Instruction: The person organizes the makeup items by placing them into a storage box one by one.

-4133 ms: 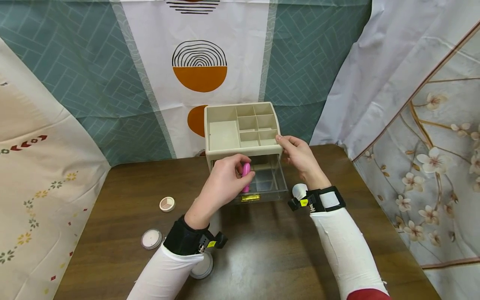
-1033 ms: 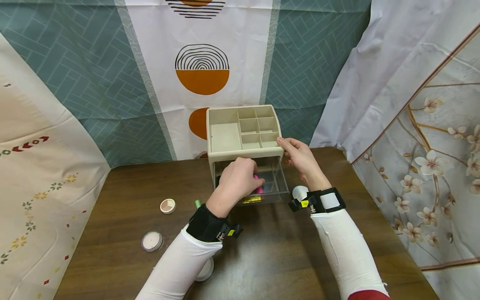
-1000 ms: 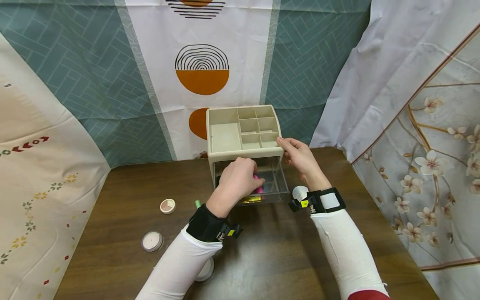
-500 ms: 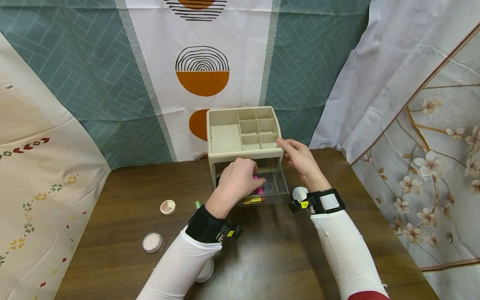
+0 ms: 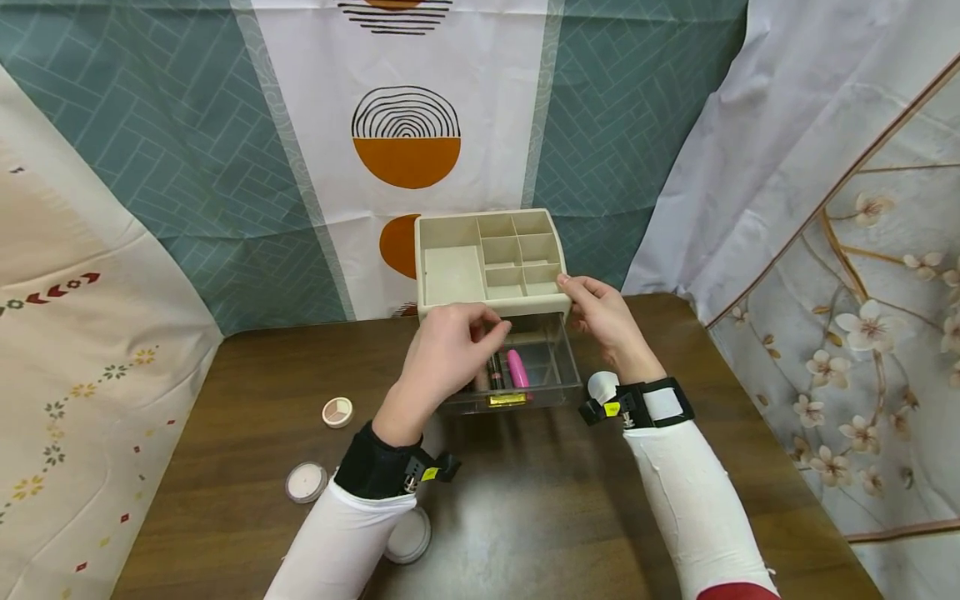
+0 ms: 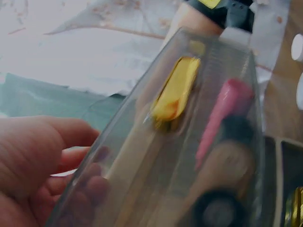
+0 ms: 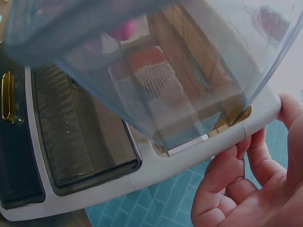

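A cream cosmetics organizer point(image 5: 491, 304) stands at the back of the table with its clear top drawer point(image 5: 547, 392) pulled out. Inside the drawer lie a pink tube point(image 5: 517, 368) and, beside it, a dark tube point(image 5: 496, 371); more tubes show through the drawer wall in the left wrist view. My left hand point(image 5: 450, 346) hovers over the drawer's left side, thumb and fingers bent and apart, with nothing seen between them. With thumb and fingers, my right hand point(image 5: 603, 317) holds the organizer's front right corner; the right wrist view shows the fingers point(image 7: 227, 177) at its rim.
On the table's left lie a small round palette point(image 5: 337, 412), a round compact point(image 5: 306, 482) and a larger round case point(image 5: 408, 536) beside the left forearm. A white round item point(image 5: 602, 386) sits near the right wrist. Fabric point(image 5: 630, 125) hangs behind.
My left hand has let go of the pink tube and moved up and left; the tube now lies in the drawer. My right hand keeps its hold on the organizer's corner.
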Tool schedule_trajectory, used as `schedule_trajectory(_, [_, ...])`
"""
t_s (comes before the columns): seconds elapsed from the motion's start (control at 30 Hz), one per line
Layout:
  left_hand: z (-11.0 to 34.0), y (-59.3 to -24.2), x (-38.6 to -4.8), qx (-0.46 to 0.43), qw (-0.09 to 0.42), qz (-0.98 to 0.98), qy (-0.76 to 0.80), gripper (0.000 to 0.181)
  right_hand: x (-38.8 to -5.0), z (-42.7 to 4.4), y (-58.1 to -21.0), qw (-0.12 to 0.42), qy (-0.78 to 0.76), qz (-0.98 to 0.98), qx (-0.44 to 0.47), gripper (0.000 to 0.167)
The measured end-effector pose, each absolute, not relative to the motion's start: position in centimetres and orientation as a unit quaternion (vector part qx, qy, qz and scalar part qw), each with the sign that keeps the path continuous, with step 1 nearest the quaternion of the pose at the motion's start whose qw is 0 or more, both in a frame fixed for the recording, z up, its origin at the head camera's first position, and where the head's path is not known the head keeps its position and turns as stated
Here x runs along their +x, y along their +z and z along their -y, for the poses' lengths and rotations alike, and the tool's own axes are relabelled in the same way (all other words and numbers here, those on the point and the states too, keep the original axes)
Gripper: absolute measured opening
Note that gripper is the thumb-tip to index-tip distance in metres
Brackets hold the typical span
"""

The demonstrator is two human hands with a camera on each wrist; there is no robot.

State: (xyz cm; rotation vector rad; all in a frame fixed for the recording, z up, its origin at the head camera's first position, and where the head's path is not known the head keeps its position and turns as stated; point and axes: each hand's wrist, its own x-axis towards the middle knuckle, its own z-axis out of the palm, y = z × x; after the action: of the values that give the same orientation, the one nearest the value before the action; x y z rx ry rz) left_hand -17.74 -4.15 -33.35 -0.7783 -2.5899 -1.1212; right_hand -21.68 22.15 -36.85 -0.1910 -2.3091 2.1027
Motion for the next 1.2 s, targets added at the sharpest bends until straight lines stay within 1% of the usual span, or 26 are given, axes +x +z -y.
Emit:
schedule_trajectory(0.1, [5.7,-33.1,-17.9,-0.249,0.173,0.859,-0.413,0.014,-21.7,-22.1,-36.7,0.005,0.671,0.739,-0.062,0.044])
schedule_trajectory(0.23, [8.2,-33.2,-18.1,-0.219,0.226,0.836,-0.449,0.016,-21.7,-22.2,-36.8,0.005,0.669,0.740,-0.064,0.043])
schedule_trajectory(0.37, [10.8,-33.9,-18.1,-0.168,0.252,0.833,-0.463,0.019,-21.7,-22.1,-36.9,0.006,0.673,0.737,-0.061,0.041])
schedule_trajectory(0.53, [13.7,-35.9,-18.2,-0.102,0.258,0.840,-0.467,0.020,-21.7,-22.2,-36.9,0.006,0.689,0.723,-0.054,0.038])
schedule_trajectory(0.63, [15.1,-37.5,-18.1,-0.070,0.242,0.851,-0.460,0.023,-21.8,-22.3,-37.0,0.007,0.691,0.721,-0.054,0.037])
schedule_trajectory(0.93, [18.1,-41.0,-17.5,-0.005,0.156,0.892,-0.423,0.031,-21.9,-22.2,-37.0,-0.001,0.686,0.725,-0.055,0.040])
schedule_trajectory(1.2, [18.7,-43.0,-17.0,0.016,0.050,0.923,-0.381,0.044,-21.8,-22.3,-36.9,0.005,0.689,0.722,-0.056,0.037])
